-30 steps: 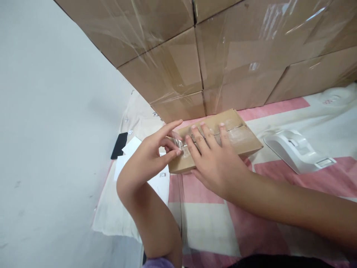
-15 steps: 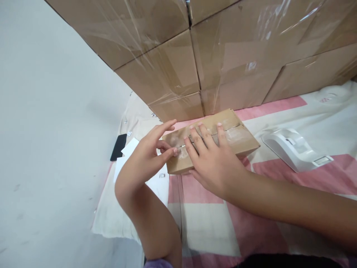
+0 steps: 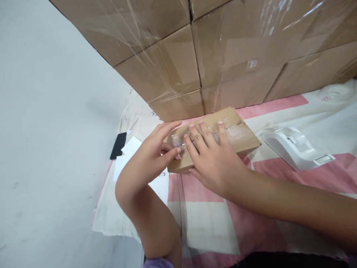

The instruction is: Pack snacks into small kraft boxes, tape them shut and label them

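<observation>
A small cardboard box [image 3: 242, 138] lies on the checked cloth, its top seam covered by clear tape [image 3: 235, 131]. My right hand [image 3: 214, 160] rests flat on the box top with its fingers spread and pressed down. At the box's left end my left hand [image 3: 156, 152] has its thumb and a finger pinched together on the loose, wrinkled tape end. Its forefinger is stretched out above the box. Part of the tape under both hands is hidden.
Large cardboard boxes [image 3: 173, 59] wrapped in clear film are stacked behind. A white tape dispenser [image 3: 295, 147] stands at the right. White papers [image 3: 131, 145] and a black phone-like object [image 3: 118, 146] lie at the left, near the white wall [image 3: 50, 111].
My left hand has shifted slightly to the right, and the tape end at its fingertips now looks lifted a little. My right hand stays pressed on the box.
</observation>
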